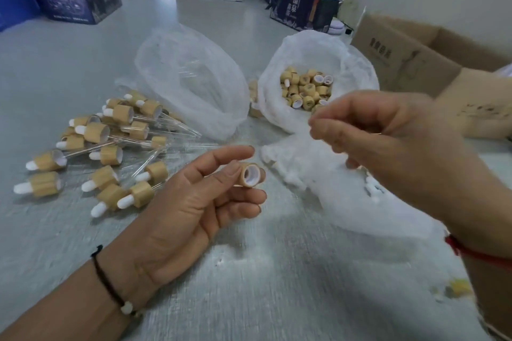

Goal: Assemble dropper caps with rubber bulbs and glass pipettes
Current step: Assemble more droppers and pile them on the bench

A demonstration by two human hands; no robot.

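Pile of finished droppers point(110, 144) left; bag of loose caps point(306, 88) remains; left hand point(194, 202) pinches one cap point(250, 174); right hand point(388, 135) curled, contents unclear.

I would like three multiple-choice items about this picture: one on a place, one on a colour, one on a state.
1. Where do the loose caps lie?
A. in a white plastic bag
B. in a cardboard box
C. on the floor

2. What colour are the bulbs on the finished droppers?
A. black
B. white
C. red

3. What does the left hand hold?
A. nothing
B. a pipette
C. a cap

Answers: 1 A, the bag surrounds them; 2 B, white tips protrude; 3 C, fingers pinch a cap.
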